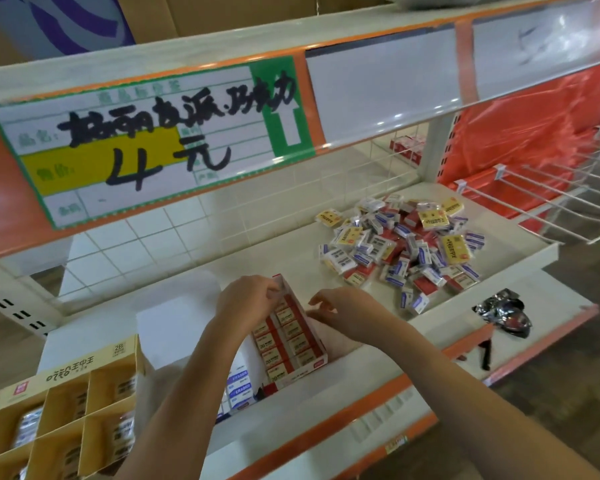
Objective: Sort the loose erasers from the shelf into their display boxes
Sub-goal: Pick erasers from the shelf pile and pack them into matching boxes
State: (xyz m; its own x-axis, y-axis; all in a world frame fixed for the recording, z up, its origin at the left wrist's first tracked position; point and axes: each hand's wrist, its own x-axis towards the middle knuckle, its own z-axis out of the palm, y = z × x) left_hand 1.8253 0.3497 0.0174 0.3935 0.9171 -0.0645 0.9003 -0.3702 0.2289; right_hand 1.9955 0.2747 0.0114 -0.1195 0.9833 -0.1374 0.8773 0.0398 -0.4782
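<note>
Red display box (293, 336), both hands (248, 299) touching

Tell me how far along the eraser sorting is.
Partly done. The red box holds two nearly full rows of erasers, and the yellow box has some in its compartments. In hand: the left hand works at the red box's far end, apparently seating an eraser, while the right hand rests by its side. Left: a big mixed pile still lies loose on the shelf.
</note>
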